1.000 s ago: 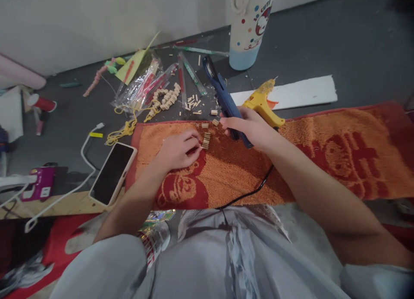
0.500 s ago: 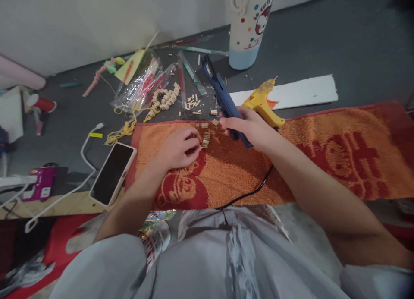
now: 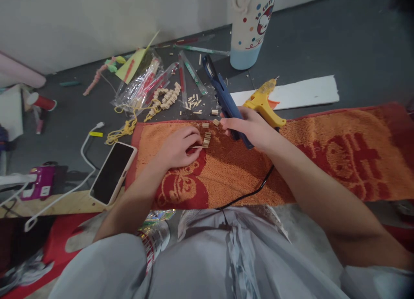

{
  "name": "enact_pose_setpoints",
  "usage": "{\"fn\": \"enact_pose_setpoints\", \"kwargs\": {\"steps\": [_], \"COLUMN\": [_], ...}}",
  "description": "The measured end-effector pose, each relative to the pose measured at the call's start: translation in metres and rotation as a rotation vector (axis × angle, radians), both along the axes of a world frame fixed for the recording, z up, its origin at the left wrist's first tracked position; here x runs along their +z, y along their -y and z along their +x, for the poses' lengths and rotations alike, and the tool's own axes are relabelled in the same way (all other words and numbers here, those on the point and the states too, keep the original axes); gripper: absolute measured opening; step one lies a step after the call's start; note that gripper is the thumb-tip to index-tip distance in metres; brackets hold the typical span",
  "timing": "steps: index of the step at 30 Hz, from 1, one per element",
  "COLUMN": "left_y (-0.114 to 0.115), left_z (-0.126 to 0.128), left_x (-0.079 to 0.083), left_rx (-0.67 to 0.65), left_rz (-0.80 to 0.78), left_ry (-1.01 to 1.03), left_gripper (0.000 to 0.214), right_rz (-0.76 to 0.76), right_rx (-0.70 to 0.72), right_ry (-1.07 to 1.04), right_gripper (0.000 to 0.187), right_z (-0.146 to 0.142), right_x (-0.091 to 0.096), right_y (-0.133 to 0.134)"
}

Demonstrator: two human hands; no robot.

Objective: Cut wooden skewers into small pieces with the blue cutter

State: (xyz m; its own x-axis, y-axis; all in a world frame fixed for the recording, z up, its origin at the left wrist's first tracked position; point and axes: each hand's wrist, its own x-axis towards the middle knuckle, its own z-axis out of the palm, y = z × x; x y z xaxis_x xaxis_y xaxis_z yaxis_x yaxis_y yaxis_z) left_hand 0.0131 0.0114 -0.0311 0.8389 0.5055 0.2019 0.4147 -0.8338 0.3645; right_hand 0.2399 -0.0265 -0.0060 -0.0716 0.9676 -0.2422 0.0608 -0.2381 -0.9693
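Observation:
My left hand [image 3: 179, 147] rests on the orange and red towel [image 3: 323, 156], its fingers curled and pinching a thin wooden stick [image 3: 197, 147] beside a small stack of cut wooden pieces [image 3: 206, 139]. My right hand [image 3: 250, 127] is wrapped round the handle of dark blue cutters [image 3: 223, 96], whose blades point away toward the wall. A yellow glue gun [image 3: 263, 102] lies just right of that hand, its black cord [image 3: 249, 193] trailing back across the towel.
A phone [image 3: 112, 173] and white cable [image 3: 84, 149] lie left of the towel. Loose wooden bits [image 3: 194, 102], plastic-wrapped sticks [image 3: 145, 85] and yellow string [image 3: 124, 128] litter the grey floor. A printed bottle [image 3: 250, 27] stands by the wall, a white strip [image 3: 304, 92] to its right.
My left fingers have shifted slightly, so the thin stick now shows at their tips. The right hand and cutters have barely moved.

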Motion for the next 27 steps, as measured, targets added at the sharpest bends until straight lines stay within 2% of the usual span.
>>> {"fn": "enact_pose_setpoints", "kwargs": {"steps": [27], "left_y": [-0.0012], "left_z": [-0.0004], "left_x": [-0.0016], "left_rx": [-0.069], "left_rz": [0.004], "left_ry": [0.036], "left_gripper": [0.009], "right_rz": [0.019], "right_rx": [0.020], "right_ry": [0.005], "right_gripper": [0.018], "right_z": [-0.0001], "right_x": [-0.0003], "right_y": [0.0002]}}
